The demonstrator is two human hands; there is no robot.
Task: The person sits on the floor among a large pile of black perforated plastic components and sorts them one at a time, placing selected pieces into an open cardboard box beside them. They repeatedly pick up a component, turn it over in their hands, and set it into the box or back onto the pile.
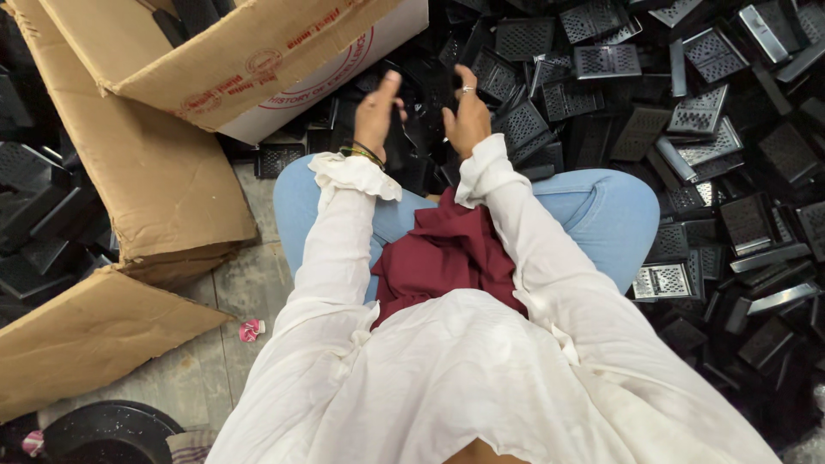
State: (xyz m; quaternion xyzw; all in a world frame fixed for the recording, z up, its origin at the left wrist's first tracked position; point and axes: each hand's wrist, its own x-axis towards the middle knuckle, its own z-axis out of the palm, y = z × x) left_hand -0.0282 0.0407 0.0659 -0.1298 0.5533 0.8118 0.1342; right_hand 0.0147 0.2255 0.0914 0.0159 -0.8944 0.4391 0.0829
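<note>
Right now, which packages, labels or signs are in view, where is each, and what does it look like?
Cardboard box: upper left, tipped, brown, one white side with red round print.
Flattened cardboard: lower left on the floor, plain brown.
No screens or signs visible.

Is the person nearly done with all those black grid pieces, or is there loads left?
Loads left, it seems. A big heap of black perforated pieces covers the floor ahead and to the right. The left hand and right hand are raised over a dark piece between them; the grip is unclear. A few pieces show inside the cardboard box, possibly finished ones.
</note>
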